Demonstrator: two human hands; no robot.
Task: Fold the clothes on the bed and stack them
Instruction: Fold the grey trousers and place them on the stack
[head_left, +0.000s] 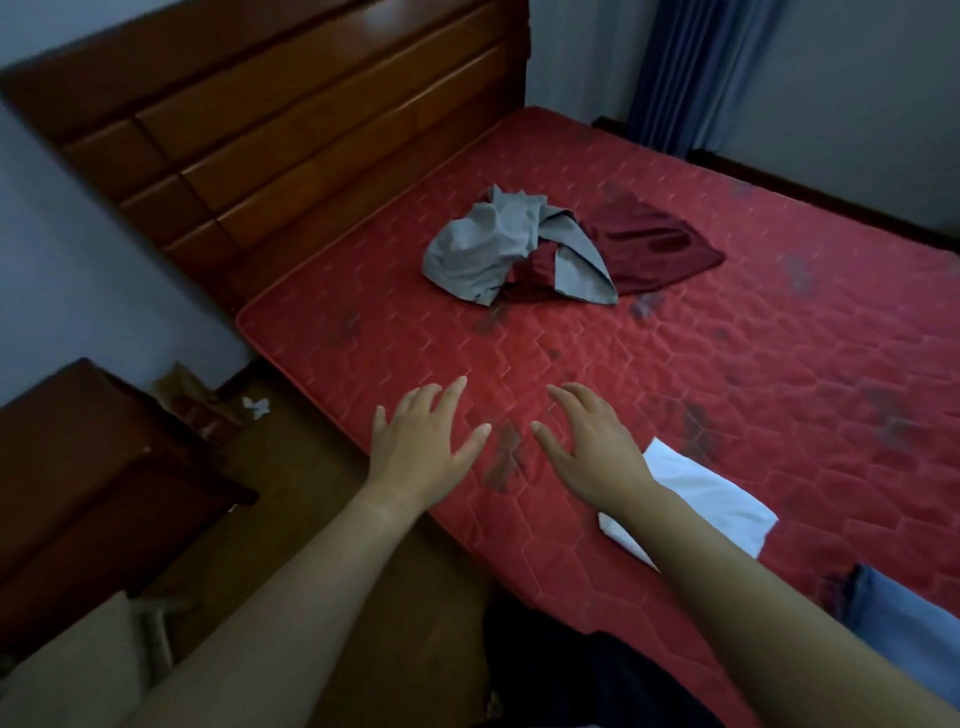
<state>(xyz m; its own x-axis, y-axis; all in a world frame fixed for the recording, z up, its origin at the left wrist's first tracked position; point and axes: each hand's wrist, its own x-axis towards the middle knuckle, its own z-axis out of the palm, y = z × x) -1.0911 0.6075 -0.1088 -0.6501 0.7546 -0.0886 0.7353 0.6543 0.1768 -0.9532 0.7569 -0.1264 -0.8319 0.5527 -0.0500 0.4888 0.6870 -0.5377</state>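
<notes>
A crumpled grey garment (488, 249) lies on the red quilted mattress (779, 364), tangled over a dark red garment (649, 244) that spreads to its right. A folded white cloth (711, 499) rests near the mattress's near edge, partly under my right forearm. A blue denim piece (904, 618) shows at the lower right. My left hand (421, 441) and my right hand (592, 447) reach out over the near part of the mattress, fingers spread and holding nothing, well short of the crumpled pile.
A wooden headboard (291, 119) stands at the left end of the bed. A dark wooden nightstand (88, 467) sits at the lower left beside wooden floor with litter (254, 408). Blue curtains (696, 67) hang at the far corner.
</notes>
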